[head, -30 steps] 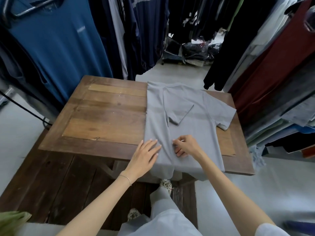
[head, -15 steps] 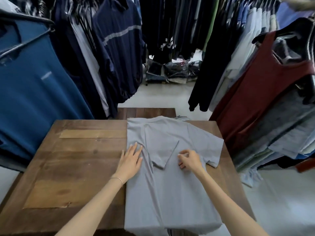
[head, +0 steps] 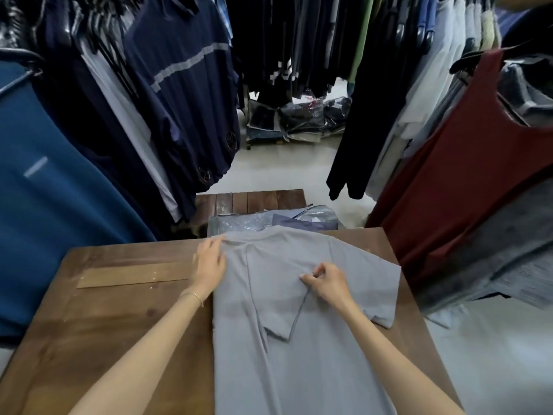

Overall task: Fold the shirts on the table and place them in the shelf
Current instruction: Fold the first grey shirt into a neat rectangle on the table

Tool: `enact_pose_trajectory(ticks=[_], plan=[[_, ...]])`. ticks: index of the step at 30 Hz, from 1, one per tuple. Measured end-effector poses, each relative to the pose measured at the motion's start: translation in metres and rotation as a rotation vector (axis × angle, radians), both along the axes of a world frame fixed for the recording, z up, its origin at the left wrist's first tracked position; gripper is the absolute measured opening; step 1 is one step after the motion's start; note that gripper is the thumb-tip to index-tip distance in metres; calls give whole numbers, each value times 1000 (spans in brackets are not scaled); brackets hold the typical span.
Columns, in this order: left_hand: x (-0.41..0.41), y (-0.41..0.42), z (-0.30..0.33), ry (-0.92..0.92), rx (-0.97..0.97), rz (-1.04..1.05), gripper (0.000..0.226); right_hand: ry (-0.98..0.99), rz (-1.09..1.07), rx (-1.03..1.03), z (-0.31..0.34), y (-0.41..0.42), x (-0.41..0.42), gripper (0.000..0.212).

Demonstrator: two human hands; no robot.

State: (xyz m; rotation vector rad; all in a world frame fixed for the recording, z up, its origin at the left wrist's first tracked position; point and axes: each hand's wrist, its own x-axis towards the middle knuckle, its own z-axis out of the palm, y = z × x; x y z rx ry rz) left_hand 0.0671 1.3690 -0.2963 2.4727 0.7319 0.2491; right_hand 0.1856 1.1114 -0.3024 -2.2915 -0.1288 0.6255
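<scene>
A grey short-sleeved shirt (head: pixel 299 354) lies flat on the wooden table (head: pixel 119 319), its left side folded inward so that sleeve rests on the middle. The right sleeve still spreads out to the table's right edge. My left hand (head: pixel 209 265) lies on the shirt's folded left edge near the shoulder, fingertips at the collar corner. My right hand (head: pixel 327 281) pinches a bit of the grey fabric at the chest, fingers closed on it. No shelf is in view.
Behind the table's far edge sit plastic-wrapped shirts (head: pixel 278 221) on a dark wooden bench (head: pixel 251 200). Hanging clothes crowd both sides: a blue shirt (head: pixel 45 205) on the left, a maroon tank top (head: pixel 454 175) on the right. Bagged goods (head: pixel 299 119) lie on the floor beyond.
Both hands have slid up the shirt from the hem toward the shoulders. The view has tilted up, so more of the racks and the wrapped shirts shows.
</scene>
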Motion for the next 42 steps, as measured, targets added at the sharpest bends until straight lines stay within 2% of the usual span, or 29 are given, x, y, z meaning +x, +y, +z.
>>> enact_pose_trajectory(ticks=[3,6,9,11,15,17,20,22,23,25,27,29,32,35,37,40,42], plan=[[18,26,4,-31,-171,199,40,-32,-7,18,1,1,2,34],[29,48,-1,35,-275,174,31,-29,13,74,3,4,2,29],[36,54,2,23,-367,144,20,-67,14,93,6,4,10,22],[40,56,3,-19,-382,108,16,-107,-32,111,11,1,15,19],[46,57,-6,-37,-380,76,14,-91,-67,71,7,-1,17,27],[49,56,-10,-55,-343,79,12,-55,-111,63,4,0,15,21],[49,44,2,-228,-268,83,9,20,-187,115,2,0,13,22],[51,30,16,-271,-347,66,13,40,-233,134,4,-1,9,25],[52,21,22,-210,-484,34,22,40,-246,132,5,-1,8,26],[52,7,28,53,-905,-32,42,54,-259,119,6,1,4,29],[51,1,28,275,-1146,-42,57,70,-254,101,8,4,-1,34],[49,1,23,303,-1201,-2,62,54,-228,48,9,10,-6,41],[50,2,18,273,-1231,34,66,-69,-121,20,29,22,-21,42],[52,2,18,295,-1223,25,67,-57,142,286,73,41,-45,28],[55,1,19,314,-1190,41,66,-30,193,369,86,46,-53,17],[55,-2,21,320,-1157,41,59,-85,128,235,75,37,-54,11],[52,-3,19,321,-1109,-33,44,-89,179,131,60,28,-60,9]])
